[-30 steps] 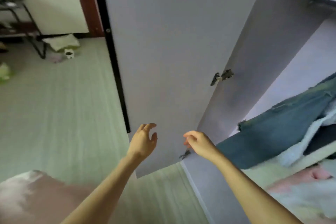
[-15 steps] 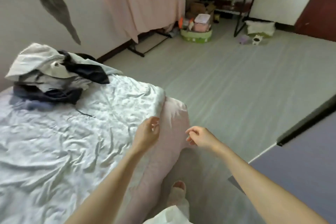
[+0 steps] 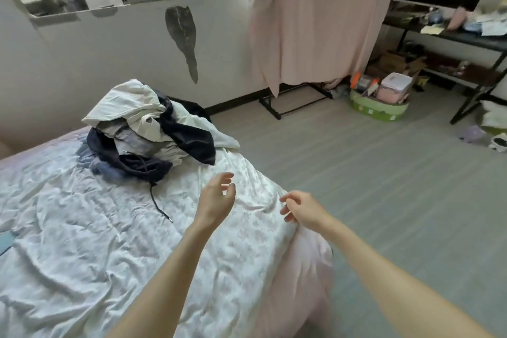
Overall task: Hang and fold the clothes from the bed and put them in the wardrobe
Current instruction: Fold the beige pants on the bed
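Pile of clothes (image 3: 149,134) near far edge of bed (image 3: 82,241), left hand (image 3: 216,200) and right hand (image 3: 301,207) above near corner, each grip loosely open, holding nothing

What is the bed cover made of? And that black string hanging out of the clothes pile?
The bed cover looks like thin, soft woven cloth, maybe cotton: it wrinkles all over and is matte. The black string seems a braided fabric cord with a small shiny tip, perhaps metal.
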